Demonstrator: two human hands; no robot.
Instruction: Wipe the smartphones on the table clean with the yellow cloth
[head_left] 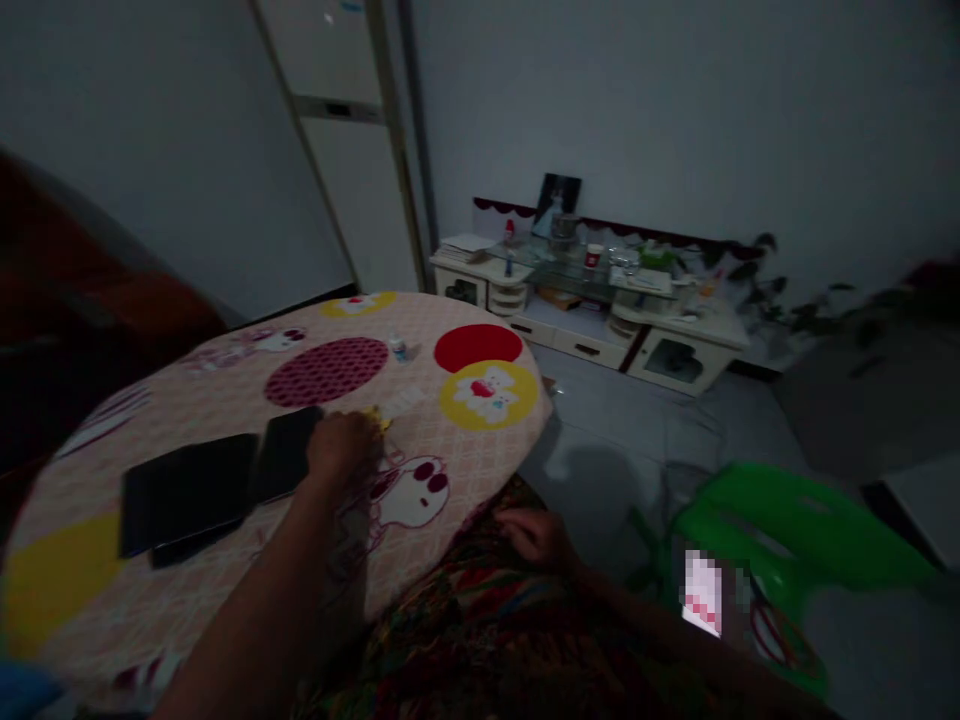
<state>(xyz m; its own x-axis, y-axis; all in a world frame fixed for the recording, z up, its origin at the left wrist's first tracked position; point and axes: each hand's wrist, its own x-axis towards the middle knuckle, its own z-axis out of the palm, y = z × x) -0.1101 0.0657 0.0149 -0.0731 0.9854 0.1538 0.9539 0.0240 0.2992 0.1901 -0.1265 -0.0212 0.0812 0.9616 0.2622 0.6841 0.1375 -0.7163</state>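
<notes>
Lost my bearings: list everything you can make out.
table: one, pink patterned, left
dark flat objects: two or more, black, table
small bottle: one, white and blue, table
small item: one, yellow, table
chair: one, green, lower right
lit screen: one, pinkish, on chair
cabinet: one, white, back wall
cup: one, red and white, on cabinet
picture: one, dark, on cabinet
papers: several, white, cabinet's left
leaves: several, dark green, cabinet's right
tall appliance: one, white, back corner
clothing: one, multicoloured, lap
left hand: one, bare, on table
right hand: one, bare, by lap
</notes>
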